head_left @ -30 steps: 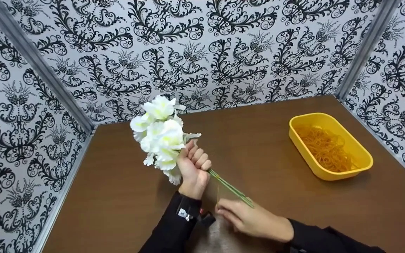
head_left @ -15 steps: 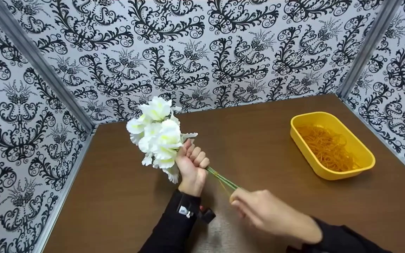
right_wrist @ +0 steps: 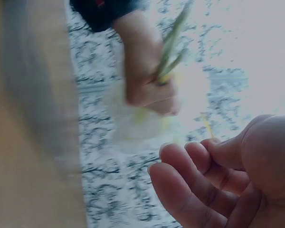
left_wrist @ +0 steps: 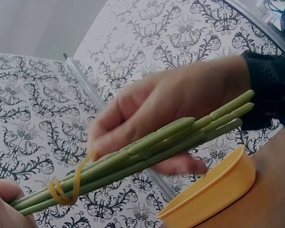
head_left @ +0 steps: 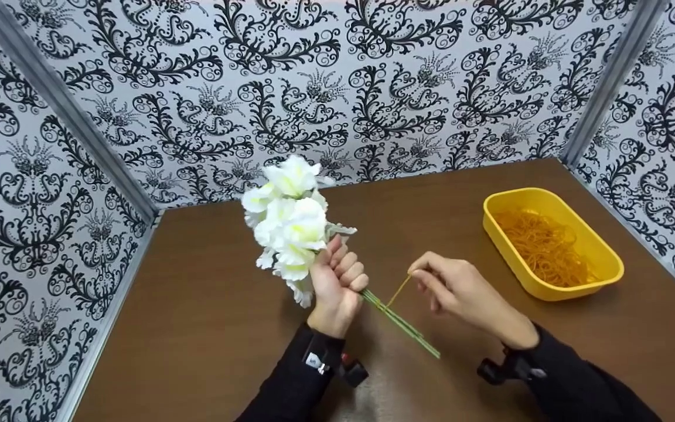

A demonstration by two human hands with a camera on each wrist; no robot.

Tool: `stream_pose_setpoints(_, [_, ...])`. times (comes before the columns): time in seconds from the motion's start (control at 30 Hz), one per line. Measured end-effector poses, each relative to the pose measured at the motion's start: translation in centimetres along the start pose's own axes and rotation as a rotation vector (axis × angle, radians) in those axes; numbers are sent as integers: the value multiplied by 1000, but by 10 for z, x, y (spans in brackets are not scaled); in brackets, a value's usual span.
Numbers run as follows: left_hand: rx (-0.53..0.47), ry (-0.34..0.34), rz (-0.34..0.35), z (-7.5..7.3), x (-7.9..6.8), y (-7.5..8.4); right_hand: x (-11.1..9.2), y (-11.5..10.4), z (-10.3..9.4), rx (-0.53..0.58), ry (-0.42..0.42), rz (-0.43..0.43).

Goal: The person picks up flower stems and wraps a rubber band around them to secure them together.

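Observation:
My left hand (head_left: 340, 287) grips a bunch of white artificial flowers (head_left: 290, 225) just below the blooms, tilted with the blooms at upper left. Green stems (head_left: 408, 328) stick out below the fist toward the lower right. A yellow rubber band (left_wrist: 61, 192) loops round the stems close to the left hand. To the right, my right hand (head_left: 460, 290) pinches the band's free end between thumb and index finger and stretches it away from the stems. In the left wrist view the right hand (left_wrist: 152, 114) is partly behind the stems.
A yellow tub (head_left: 592, 290) at the right holds a tangle of rubber bands (head_left: 539, 246). Brown tabletop (head_left: 208, 328) lies beneath. Patterned panels (head_left: 337, 88) stand at the back and on both sides.
My right hand has swung from below the stems up to their right side, pulling the rubber band with it. The left hand and flowers have shifted slightly right.

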State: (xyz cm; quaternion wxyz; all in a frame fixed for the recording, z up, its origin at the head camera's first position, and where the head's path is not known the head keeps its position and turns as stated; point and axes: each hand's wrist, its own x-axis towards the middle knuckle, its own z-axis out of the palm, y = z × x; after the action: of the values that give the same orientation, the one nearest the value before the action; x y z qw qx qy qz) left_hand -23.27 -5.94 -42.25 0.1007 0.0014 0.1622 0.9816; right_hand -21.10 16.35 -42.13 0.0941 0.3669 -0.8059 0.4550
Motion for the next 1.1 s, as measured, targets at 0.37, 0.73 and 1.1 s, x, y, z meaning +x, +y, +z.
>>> stream_pose_setpoints(0.37, [-18,-27,13,3,-5,-1,-13,29,73,-99,-96,-124])
stream_pose_setpoints(0.73, [-94,-27,241,-4,3,17,-34,-6,106,46,-167,-191])
stream_pose_setpoints(1.1, [-40,1,299,-9,7,19,-29,-38,68,-260,-90,-236])
